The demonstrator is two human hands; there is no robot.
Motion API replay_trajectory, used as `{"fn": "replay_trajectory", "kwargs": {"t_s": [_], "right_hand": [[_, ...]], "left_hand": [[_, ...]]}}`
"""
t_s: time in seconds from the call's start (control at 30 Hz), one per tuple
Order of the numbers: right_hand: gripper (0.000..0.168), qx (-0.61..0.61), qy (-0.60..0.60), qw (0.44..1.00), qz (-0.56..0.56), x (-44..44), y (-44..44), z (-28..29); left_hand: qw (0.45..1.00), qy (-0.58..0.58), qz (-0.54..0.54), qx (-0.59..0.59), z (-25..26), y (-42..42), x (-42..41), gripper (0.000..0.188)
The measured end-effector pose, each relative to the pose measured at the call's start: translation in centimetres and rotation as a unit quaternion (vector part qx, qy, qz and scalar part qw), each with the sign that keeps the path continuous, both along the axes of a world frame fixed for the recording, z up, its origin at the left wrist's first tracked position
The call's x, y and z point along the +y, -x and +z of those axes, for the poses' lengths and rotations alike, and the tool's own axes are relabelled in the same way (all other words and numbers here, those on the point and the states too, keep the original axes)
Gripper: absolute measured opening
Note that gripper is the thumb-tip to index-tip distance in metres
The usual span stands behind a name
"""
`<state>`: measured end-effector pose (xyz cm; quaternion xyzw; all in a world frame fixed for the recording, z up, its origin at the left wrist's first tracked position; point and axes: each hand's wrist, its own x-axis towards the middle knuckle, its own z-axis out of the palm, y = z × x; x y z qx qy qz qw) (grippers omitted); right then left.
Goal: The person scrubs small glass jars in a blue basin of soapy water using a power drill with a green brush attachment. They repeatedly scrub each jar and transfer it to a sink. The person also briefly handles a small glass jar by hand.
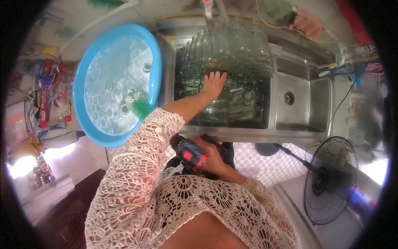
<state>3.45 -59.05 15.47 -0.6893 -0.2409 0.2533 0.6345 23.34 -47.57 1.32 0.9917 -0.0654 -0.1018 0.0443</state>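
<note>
My left hand (pixel 214 84) reaches over the left basin of a steel sink (pixel 272 93), its fingers spread above glass bottles (pixel 214 109) lying in the basin. More glass bottles (pixel 230 43) are stacked at the basin's back; whether my fingertips touch one, I cannot tell. Close to my body, my right hand (pixel 211 155) grips a black and red cordless drill (pixel 189 154). A green bristle brush (pixel 141 107) extends from the drill's end, past my left sleeve, over the rim of a blue plastic tub (pixel 157 62). Foamy water and glass bottles (pixel 125 108) fill the tub.
An empty-looking steel basin (pixel 290 115) with a drain (pixel 289 98) adjoins on the right. A faucet (pixel 207 9) stands behind the bottles. A black standing fan (pixel 329 180) is at the lower right. Packaged goods (pixel 46 90) stand at the far left.
</note>
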Motion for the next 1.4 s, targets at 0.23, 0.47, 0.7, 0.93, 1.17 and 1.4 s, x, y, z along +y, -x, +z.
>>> {"fn": "replay_trajectory", "kwargs": {"t_s": [0.23,0.47,0.7,0.93,1.17,1.4], "right_hand": [[0.058,0.001,-0.016,1.000,-0.004,0.2,-0.2,0.4],[0.053,-0.009,-0.029,1.000,0.004,0.7,-0.8,0.1],[0.057,-0.013,-0.025,0.999,0.016,0.4,-1.0,-0.7],[0.051,0.006,-0.029,0.999,0.019,0.3,-1.4,-0.2],[0.050,-0.012,-0.035,0.999,0.018,0.2,-1.5,-0.4],[0.051,0.000,-0.016,1.000,0.019,-0.1,-1.7,0.3]], "left_hand": [[0.995,0.046,-0.051,0.067,2.0,0.8,0.7,0.076],[0.920,0.145,-0.141,0.336,3.6,-0.3,2.1,0.074],[0.913,0.255,-0.008,0.319,-2.9,0.0,3.3,0.082],[0.949,0.174,0.084,0.250,-1.9,0.5,2.4,0.080],[0.990,-0.072,-0.107,0.051,0.1,1.2,-0.9,0.087],[0.972,-0.179,-0.104,0.112,-0.3,1.0,0.4,0.088]]}}
